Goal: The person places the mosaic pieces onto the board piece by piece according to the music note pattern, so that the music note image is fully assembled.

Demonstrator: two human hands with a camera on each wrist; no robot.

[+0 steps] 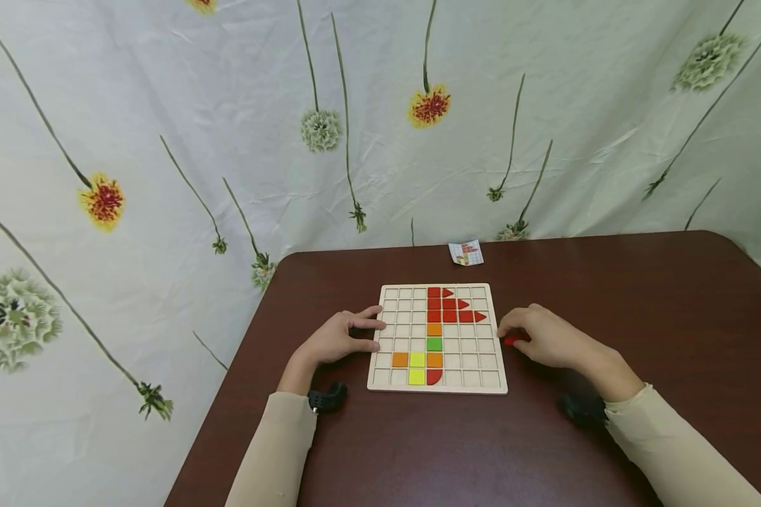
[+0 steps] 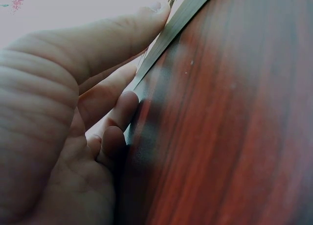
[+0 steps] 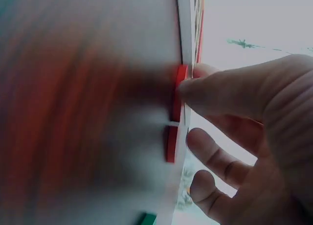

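Note:
A pale wooden grid board [image 1: 463, 366] lies on the table, bearing red, orange, green and yellow tiles in some of its cells. My left hand [image 1: 339, 336] rests against its left edge, the thumb and straight fingertips touching the rim. Just off the right edge, my right hand [image 1: 545, 338] pinches a red tile [image 3: 179, 102] between thumb and index finger. The other right fingers curl loosely. Beside that tile, a second red piece [image 3: 171, 144] lies on the table in the right wrist view, with a green piece [image 3: 148, 218] partly cut off below.
A small printed card [image 1: 466, 253] with a coloured pattern lies near the table's far edge. The dark wooden table [image 1: 450, 443] meets a hanging flowered cloth [image 1: 387, 162] at the back. A dark wrist device sits on each arm.

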